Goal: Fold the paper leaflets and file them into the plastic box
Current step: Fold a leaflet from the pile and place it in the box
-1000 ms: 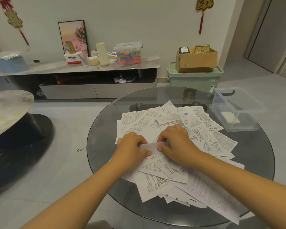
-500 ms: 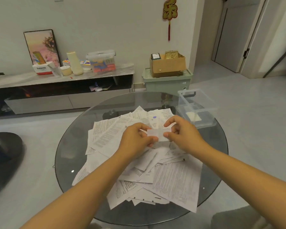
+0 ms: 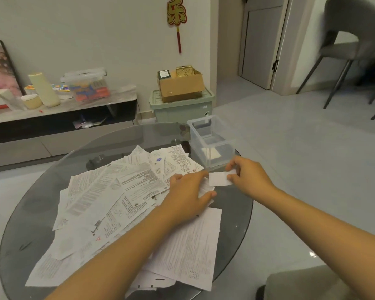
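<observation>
Table [image 3: 236,224]: round, smoked glass top, glossy, smooth, reflective.
Leaflets [image 3: 108,198]: thin white paper, matt, printed, creased, lying loose on the glass.
Folded leaflet [image 3: 219,179]: plain white paper, matt, pinched by right hand [image 3: 250,177].
Plastic box [image 3: 211,140]: clear plastic, smooth, slightly glossy walls.
Floor [image 3: 301,148]: pale tiles, polished, shows light reflections.
Cardboard box [image 3: 181,85]: brown cardboard, matt.
Green bin [image 3: 180,109]: pale green plastic, ribbed lid.
Shelf [image 3: 78,105]: marble-look top, glossy.
Chair [image 3: 338,50]: grey cloth seat, thin dark metal legs.
</observation>
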